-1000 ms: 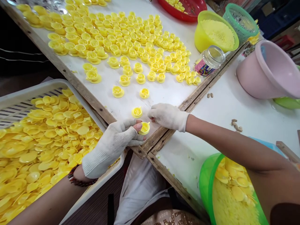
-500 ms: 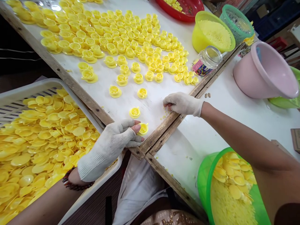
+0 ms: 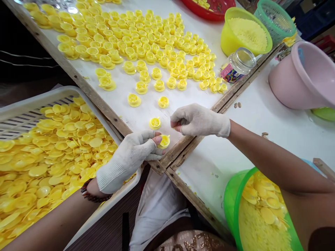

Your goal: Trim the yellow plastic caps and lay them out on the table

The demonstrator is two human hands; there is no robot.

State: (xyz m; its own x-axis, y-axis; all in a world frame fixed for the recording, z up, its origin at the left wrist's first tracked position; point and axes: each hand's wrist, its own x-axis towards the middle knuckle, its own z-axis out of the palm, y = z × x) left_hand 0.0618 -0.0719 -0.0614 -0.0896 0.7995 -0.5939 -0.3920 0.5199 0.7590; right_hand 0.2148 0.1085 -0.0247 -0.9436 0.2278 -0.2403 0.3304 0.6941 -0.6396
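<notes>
My left hand, in a white fingerless glove, grips a small yellow toy cup by its edge, close to the table's wooden corner. My right hand, gloved the same way, hovers just right of that cup with thumb and fingertips pinched together. Whatever sits in the pinch is too small or too hidden to make out. A yellow cup on a saucer stands just beyond the held cup. Farther back, many more cups with saucers spread over the white tabletop.
At left is a white basket heaped with yellow saucers. A green tub of yellow pieces stands at lower right. Behind are a clear jar, a yellow basin, a pink bucket and a red tray. Wooden strips edge the table.
My right hand has lifted from the small yellow bits on the table and come left toward the held cup. My left hand keeps its grip on that cup. The whole view has shifted slightly.
</notes>
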